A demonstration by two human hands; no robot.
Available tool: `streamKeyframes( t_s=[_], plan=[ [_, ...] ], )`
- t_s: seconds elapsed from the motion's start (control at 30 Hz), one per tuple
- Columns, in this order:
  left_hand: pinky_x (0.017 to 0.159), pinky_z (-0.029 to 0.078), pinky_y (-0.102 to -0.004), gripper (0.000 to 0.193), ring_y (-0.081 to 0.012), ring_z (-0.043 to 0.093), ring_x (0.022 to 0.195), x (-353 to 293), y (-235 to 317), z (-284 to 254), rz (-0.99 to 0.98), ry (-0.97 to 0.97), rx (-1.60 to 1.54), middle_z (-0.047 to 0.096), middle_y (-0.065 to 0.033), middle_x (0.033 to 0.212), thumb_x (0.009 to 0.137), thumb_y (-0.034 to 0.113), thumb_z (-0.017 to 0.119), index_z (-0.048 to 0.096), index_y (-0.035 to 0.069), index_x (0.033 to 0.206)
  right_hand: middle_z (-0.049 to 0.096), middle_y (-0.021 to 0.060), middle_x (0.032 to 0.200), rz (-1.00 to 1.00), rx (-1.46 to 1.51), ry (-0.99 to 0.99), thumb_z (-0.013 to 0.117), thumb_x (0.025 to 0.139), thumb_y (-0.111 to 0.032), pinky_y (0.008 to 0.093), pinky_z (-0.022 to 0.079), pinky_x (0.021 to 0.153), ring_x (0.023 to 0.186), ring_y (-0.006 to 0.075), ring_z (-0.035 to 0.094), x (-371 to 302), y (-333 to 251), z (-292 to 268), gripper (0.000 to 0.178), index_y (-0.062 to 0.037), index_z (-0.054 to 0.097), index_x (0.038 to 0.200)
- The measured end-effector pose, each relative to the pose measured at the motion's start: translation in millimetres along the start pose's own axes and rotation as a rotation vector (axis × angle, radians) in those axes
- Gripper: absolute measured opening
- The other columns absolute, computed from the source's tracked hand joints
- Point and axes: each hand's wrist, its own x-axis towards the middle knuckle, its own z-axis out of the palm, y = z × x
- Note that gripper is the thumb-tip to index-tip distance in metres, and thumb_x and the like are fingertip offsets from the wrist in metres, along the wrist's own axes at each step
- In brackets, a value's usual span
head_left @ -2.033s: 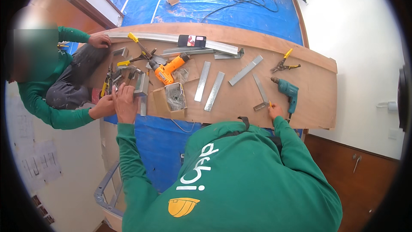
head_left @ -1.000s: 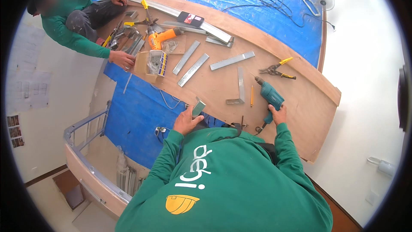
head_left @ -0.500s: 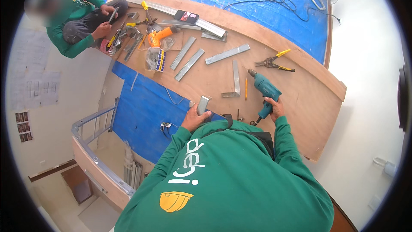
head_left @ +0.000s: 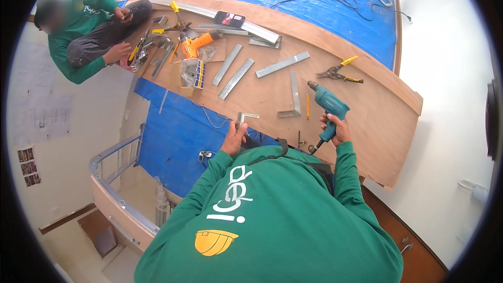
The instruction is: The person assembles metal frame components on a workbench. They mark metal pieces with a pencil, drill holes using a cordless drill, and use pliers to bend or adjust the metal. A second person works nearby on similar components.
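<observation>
"Teal drill [head_left: 329, 102], silvery metal piece [head_left: 240, 120]: how were they gripped?"

"One in each hand. The right hand [head_left: 338, 129] was closed around the drill's handle, elbow bent, forearm running forward from the person's side. The drill's body and bit slanted ahead and leftward from that grip."

"And the other?"

"The left hand [head_left: 233, 139] held the short, angled piece between thumb and fingers, so that it stuck up past the fingertips near the front edge of the wooden table [head_left: 374, 147]. That elbow was bent too, and the hands were well apart."

"What lay just past the right hand?"

"One pencil [head_left: 308, 107], ahead and to the left, with one L-shaped strip [head_left: 294, 94] beside it. Farther ahead lay one pair of snips [head_left: 335, 73]."

"And beyond the left?"

"Three flat metal strips [head_left: 236, 78]: two nearly side by side ahead of it, the third farther right. Ahead and to its left were one open box [head_left: 192, 74] of small hardware, one orange drill [head_left: 195, 45] and a second pair of snips [head_left: 182, 22]. So I counted two drills and two pairs of snips."

"Anything farther out?"

"One phone [head_left: 229, 19] on the table's far side, and one co-worker [head_left: 84, 36] seated far to the left. What that person held was too small to tell."
</observation>
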Motion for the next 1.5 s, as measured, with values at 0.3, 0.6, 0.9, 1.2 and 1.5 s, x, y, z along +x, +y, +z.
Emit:
streamKeyframes(
  t_s=[0.3, 0.6, 0.9, 1.2, 1.5],
  plan=[
    [0.114, 0.045, -0.0441, 0.059, -0.0338, 0.056, 0.127, 16, -60, -26, 0.455, 0.213, 0.385, 0.055, -0.018, 0.134, 0.087, 0.026, 0.09, 0.069, 0.008, 0.139, 0.072, 0.0126, 0.11, -0.163, -0.382, -0.034, 0.079, 0.091, -0.01, 0.0348, 0.063, 0.066, 0.092, 0.0225, 0.076, -63, -57, 61, 0.051, -0.0011, 0.056, 0.134],
    [0.098, 0.058, -0.0441, 0.058, -0.0351, 0.072, 0.112, 44, -109, -4, 0.368, 0.347, 0.271, 0.071, -0.0181, 0.12, 0.08, 0.007, 0.09, 0.075, 0.003, 0.136, 0.075, 0.0112, 0.111, -0.037, -0.751, -0.257, 0.08, 0.092, -0.008, 0.033, 0.061, 0.075, 0.097, 0.018, 0.075, -118, -94, 132, 0.061, -0.002, 0.055, 0.146],
    [0.09, 0.057, -0.0549, 0.045, -0.0478, 0.07, 0.104, 47, -98, 47, 0.149, 0.43, 0.38, 0.068, -0.0261, 0.117, 0.088, 0.021, 0.088, 0.065, -0.005, 0.118, 0.075, 0.0282, 0.124, -0.174, -1.365, -0.611, 0.078, 0.093, -0.011, 0.0514, 0.057, 0.101, 0.118, 0.0467, 0.073, -117, -65, 209, 0.064, -0.003, 0.051, 0.151],
    [0.105, 0.054, -0.0579, 0.043, -0.0518, 0.064, 0.124, 60, -108, 62, 0.016, 0.302, 0.308, 0.063, -0.035, 0.134, 0.101, 0.006, 0.065, 0.049, -0.004, 0.14, 0.073, 0.0315, 0.121, -0.111, -1.471, -0.628, 0.077, 0.092, -0.013, 0.0551, 0.056, 0.099, 0.117, 0.0529, 0.071, -98, -38, 242, 0.068, -0.0058, 0.049, 0.154],
    [0.085, 0.056, -0.0363, 0.048, -0.0188, 0.064, 0.093, 60, -113, 50, 0.077, 0.073, -0.385, 0.069, -0.0073, 0.107, 0.109, 0.038, 0.065, 0.061, 0.001, 0.141, 0.071, 0.0335, 0.127, -0.321, -1.416, -0.623, 0.079, 0.088, -0.018, 0.0549, 0.055, 0.101, 0.123, 0.0521, 0.069, -77, -36, 221, 0.072, -0.0031, 0.049, 0.152]
  ],
)
